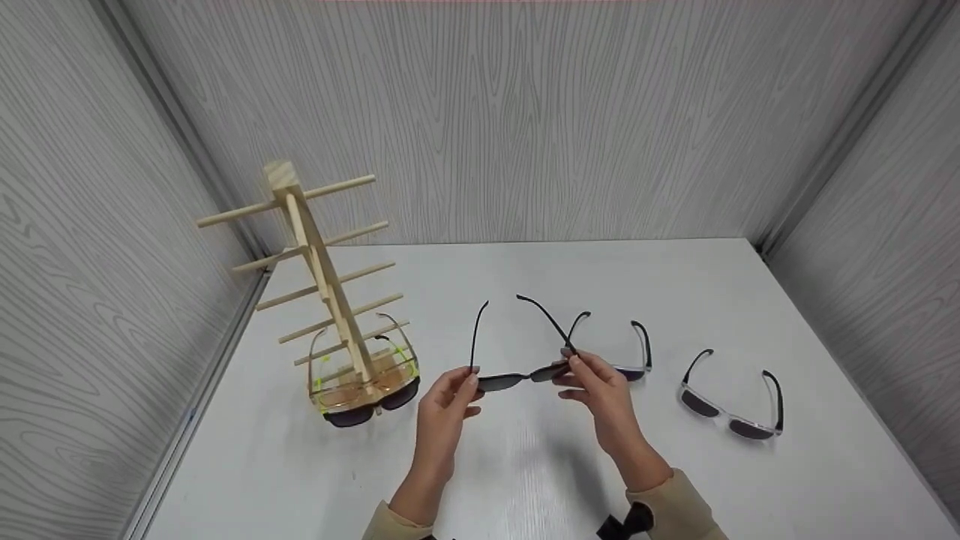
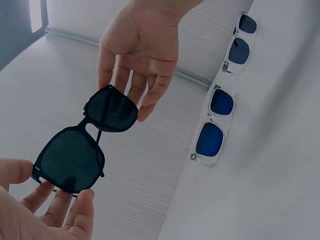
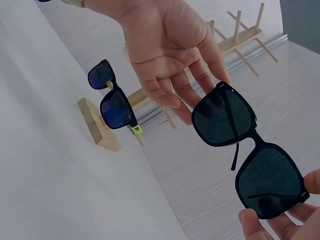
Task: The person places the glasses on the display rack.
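Black-framed sunglasses (image 1: 501, 382) with dark lenses are held up over the table, temples unfolded and pointing away from me. My left hand (image 1: 441, 412) pinches their left corner between thumb and fingers. At the opposite corner, my right hand (image 1: 606, 401) grips the frame near the hinge. Both dark lenses (image 2: 72, 160) show whole in the left wrist view, with the right hand above. In the right wrist view the sunglasses (image 3: 270, 180) hang tilted between both hands.
A wooden rack (image 1: 319, 255) with several pegs stands at left. Its low pegs carry amber-lensed glasses (image 1: 341, 395) and dark sunglasses (image 1: 350, 417) with yellow-green temples. On the white table (image 1: 480, 480), clear-framed sunglasses (image 1: 731, 416) lie at right; another pair (image 1: 634, 373) is partly behind my right hand.
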### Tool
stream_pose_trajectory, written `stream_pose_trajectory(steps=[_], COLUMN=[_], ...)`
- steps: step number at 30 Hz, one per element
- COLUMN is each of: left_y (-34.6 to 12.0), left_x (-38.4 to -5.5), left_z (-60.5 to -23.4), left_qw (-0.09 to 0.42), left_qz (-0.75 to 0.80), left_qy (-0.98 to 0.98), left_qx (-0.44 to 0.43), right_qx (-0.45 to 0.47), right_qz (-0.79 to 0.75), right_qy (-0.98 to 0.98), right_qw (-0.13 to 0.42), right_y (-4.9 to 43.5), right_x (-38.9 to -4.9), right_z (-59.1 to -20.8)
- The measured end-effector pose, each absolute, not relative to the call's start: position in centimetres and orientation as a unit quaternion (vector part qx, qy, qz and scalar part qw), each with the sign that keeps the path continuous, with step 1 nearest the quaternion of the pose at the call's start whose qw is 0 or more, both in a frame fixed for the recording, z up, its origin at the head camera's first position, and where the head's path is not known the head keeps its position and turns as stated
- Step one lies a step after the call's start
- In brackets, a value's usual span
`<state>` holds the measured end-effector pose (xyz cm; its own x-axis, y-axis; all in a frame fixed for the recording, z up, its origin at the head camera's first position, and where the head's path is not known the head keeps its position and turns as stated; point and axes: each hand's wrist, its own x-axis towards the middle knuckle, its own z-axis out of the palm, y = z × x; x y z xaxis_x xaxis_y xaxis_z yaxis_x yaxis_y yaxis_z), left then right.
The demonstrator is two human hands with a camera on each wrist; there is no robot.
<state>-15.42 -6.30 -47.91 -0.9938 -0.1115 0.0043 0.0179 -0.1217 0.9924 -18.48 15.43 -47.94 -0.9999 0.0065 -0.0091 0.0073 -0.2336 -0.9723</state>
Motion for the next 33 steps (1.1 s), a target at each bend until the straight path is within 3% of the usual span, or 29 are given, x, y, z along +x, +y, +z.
stream_pose_trajectory(steps=[33], left_y=[-9.8], left_x=[-12.3], left_z=[-45.4], left_qw=[0.085], left_qz=[-0.745], left_qy=[-0.657], left_qx=[0.078], right_qx=[-0.111], right_qz=[-0.770], right_qy=[0.627], right_qw=[0.046], right_y=[11.8], right_x=[-19.5], right_z=[-45.4])
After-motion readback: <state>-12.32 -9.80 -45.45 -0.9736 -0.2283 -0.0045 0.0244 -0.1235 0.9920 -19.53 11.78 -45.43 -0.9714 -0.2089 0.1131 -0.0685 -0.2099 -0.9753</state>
